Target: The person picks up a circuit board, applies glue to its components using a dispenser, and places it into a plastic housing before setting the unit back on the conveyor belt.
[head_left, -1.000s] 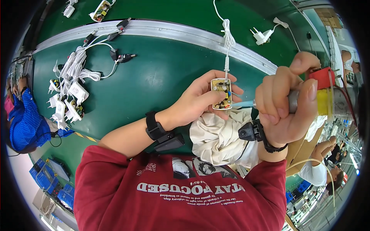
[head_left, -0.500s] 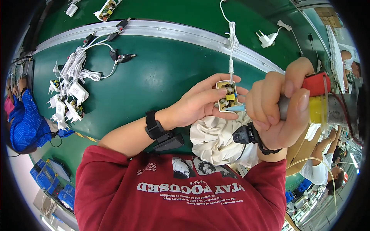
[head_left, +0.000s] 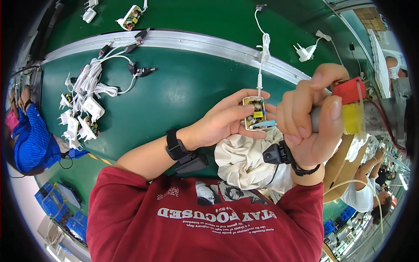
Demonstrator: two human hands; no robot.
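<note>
- Left hand (head_left: pixel 222 124) — grip closed on an open charger (head_left: pixel 254 113), cable running to 12 o'clock.
- Right hand (head_left: pixel 307 126) — grip wrapped around a screwdriver (head_left: pixel 353 115), tip at the charger's 3 o'clock edge.

A green belt (head_left: pixel 183 96), white chargers (head_left: pixel 83 118), a plain cream cloth (head_left: pixel 244 159) and a red-and-yellow, seemingly grey-bodied tool (head_left: pixel 353 113).

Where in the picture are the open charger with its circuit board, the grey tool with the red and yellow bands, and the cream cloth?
open charger (head_left: pixel 254 113), head view, on its exposed circuit board.
grey tool (head_left: pixel 375 117), head view, on the grey barrel.
cream cloth (head_left: pixel 244 159), head view, on its crumpled middle.
</note>
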